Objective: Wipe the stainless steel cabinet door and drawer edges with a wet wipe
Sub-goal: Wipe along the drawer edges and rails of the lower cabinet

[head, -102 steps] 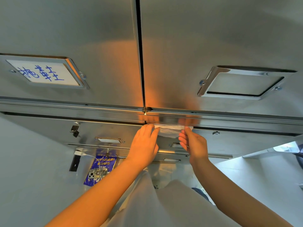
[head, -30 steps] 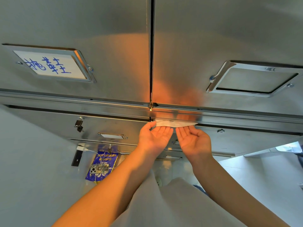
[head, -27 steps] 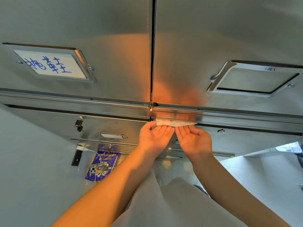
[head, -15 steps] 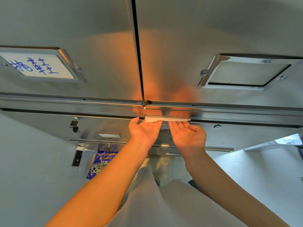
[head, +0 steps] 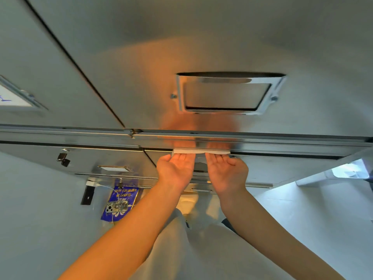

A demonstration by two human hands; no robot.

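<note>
Pressing upward, left hand (head: pixel 175 170) and right hand (head: pixel 226 171) are held flat, fingers straight, nothing gripped. The folded wipe (head: pixel 201 151) is pinned against the door edge (head: pixel 282 148), just below the frame (head: pixel 228 93). Only pressed, it could be dropped if pressure is eased. Moments ago it was pinned further left of the frame.

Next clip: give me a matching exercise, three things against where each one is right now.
Things: 1 wipe; 2 phone; 3 metal frame.
Places: a on the door, above the hands; b at the blue sign, lower left; c pressed on the cabinet edge by left hand and right hand.
Pairs: 1-c; 2-b; 3-a.
</note>
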